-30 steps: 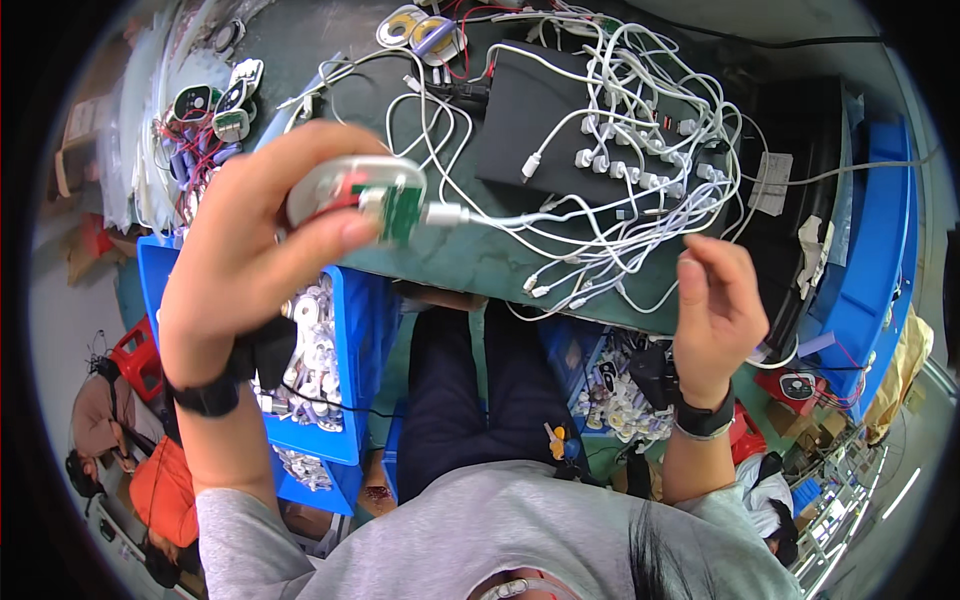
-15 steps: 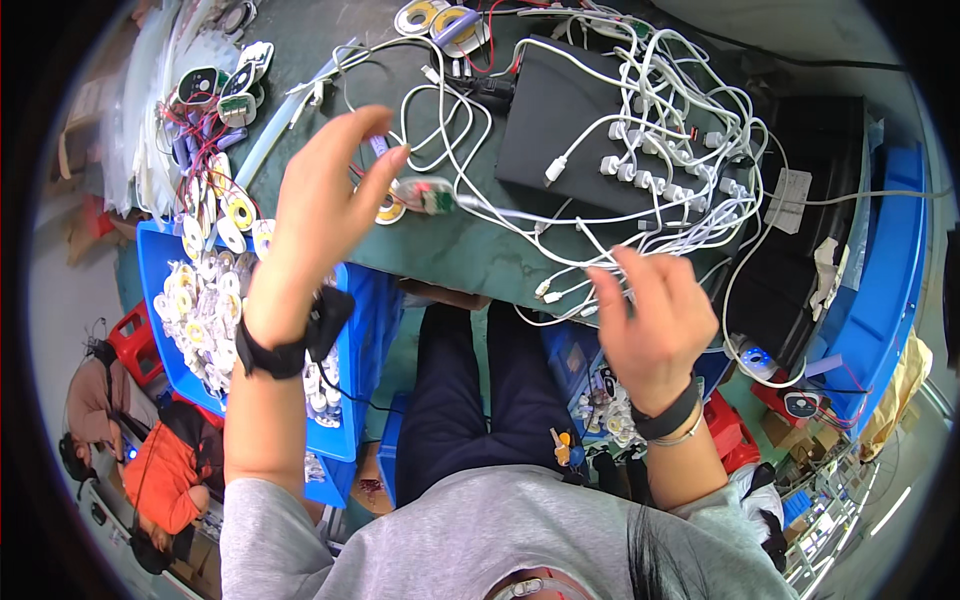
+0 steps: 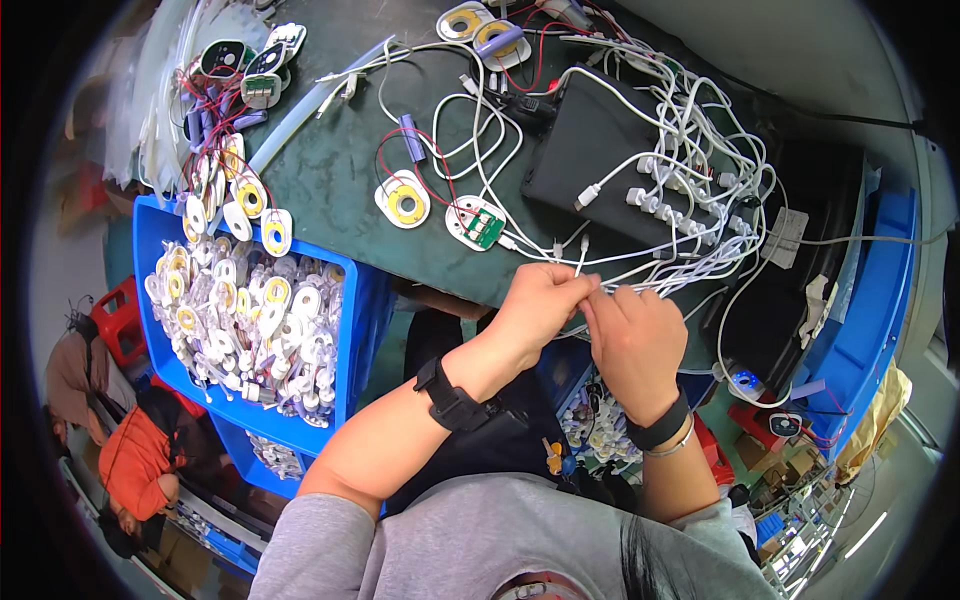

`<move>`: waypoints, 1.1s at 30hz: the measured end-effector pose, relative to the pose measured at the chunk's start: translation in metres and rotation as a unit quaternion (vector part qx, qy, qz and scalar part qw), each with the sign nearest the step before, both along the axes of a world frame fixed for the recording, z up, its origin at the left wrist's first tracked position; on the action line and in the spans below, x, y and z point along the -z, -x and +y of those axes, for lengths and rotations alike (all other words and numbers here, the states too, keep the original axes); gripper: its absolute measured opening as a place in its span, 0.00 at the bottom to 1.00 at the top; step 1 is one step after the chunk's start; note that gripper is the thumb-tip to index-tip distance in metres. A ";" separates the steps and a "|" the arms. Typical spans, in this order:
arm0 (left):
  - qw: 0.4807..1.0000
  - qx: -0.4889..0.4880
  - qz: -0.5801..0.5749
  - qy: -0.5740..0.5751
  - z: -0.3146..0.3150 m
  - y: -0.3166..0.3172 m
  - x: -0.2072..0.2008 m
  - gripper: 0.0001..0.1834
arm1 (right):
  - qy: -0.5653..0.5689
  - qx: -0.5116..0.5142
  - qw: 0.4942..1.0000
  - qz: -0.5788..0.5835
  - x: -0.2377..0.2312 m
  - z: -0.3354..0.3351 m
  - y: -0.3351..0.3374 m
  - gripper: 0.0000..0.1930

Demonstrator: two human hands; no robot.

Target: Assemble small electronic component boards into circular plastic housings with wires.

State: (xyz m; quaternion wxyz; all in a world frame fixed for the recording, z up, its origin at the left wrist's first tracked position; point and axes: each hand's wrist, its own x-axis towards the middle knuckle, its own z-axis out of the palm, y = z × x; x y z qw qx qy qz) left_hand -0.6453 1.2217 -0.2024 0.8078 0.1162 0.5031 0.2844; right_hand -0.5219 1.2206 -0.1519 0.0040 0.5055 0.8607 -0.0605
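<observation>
Green and slightly scuffed, the table (image 3: 335, 180) spread across the upper half of the view, with a black box (image 3: 575, 150) toward its right and white plugs (image 3: 655, 207) set in rows along the box. Loose white cables (image 3: 700, 125) looped over and around it. Both hands met near the table's front edge. The left hand (image 3: 535, 315) had its thumb and fingertips narrowed on a thin white cord (image 3: 581, 262), whose end stood up past them. The right hand (image 3: 640, 340) was curled, its fingertips touching the left ones; whether it also gripped the cord could not be told. Just beyond the hands, to the left, lay a green board (image 3: 484, 228) in a white shell (image 3: 460, 218), a cable end plugged into it. Red wires ran from there to a purple cell (image 3: 412, 140), and beside the shell, apart from it, lay a white disc (image 3: 403, 201) with a yellow ring. Farther left, more cells (image 3: 203, 120) and discs sat in a heap, near clear strips (image 3: 158, 110). Below the table's left side, a blue bin (image 3: 351, 330) held many small white parts (image 3: 240, 320). At the lower left, a person in orange (image 3: 140, 465) sat bent over.
</observation>
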 end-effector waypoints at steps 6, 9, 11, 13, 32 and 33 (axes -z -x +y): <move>0.926 -0.029 0.264 -0.268 -0.021 0.011 -0.018 0.10 | 0.079 0.147 0.932 0.320 -0.024 0.005 0.001 0.12; 0.862 -0.024 0.332 -0.382 -0.030 0.016 -0.025 0.05 | 0.194 0.197 0.868 0.414 -0.022 0.011 0.026 0.14; 0.824 -0.032 0.382 -0.417 -0.038 0.016 -0.021 0.04 | 0.202 0.160 0.892 0.371 -0.027 0.016 0.043 0.12; 0.799 -0.007 0.401 -0.449 -0.041 0.015 -0.016 0.06 | 0.139 0.044 0.932 0.332 -0.023 0.018 0.041 0.09; 0.724 -0.187 0.583 -0.319 0.047 0.317 -0.014 0.09 | 0.281 0.149 0.867 0.384 -0.035 0.018 0.055 0.08; 0.707 -0.168 0.597 -0.340 0.058 0.319 -0.014 0.09 | 0.276 0.148 0.870 0.382 -0.034 0.018 0.058 0.08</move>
